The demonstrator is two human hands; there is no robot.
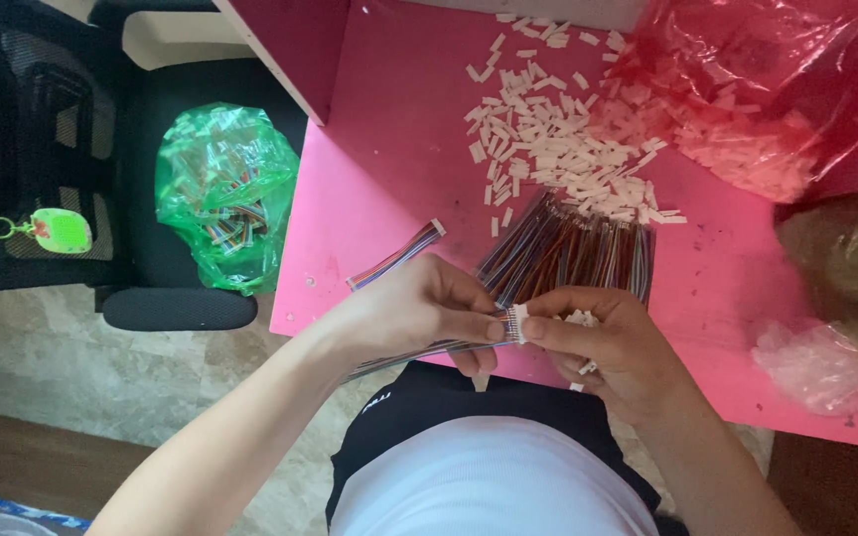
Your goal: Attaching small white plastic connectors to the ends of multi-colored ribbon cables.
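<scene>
Since we're looking straight down, the biggest thing in view is the pink bench, which carries nearly everything. Off its left edge sits a black office chair with a green plastic bag of coloured wires on the seat, and a little green tag hanging further left. Up at the top right corner of the bench there's a red plastic bag stuffed with small white connector housings, and a loose pile of the same white housings spills out beside it across the middle of the bench. A crumpled clear bag lies near the right edge.

Just below the pile we've got a thick bundle of multicoloured wires fanned out, and one finished ribbon cable lies apart to its left.

Now the small stuff. Our left hand is closed around a thin wire strip, pinching its end between thumb and fingers at the near edge of the bench. Our right hand meets it fingertip to fingertip, gripping a tiny white connector right at the strip's end, with a few spare white housings tucked in the palm.
</scene>
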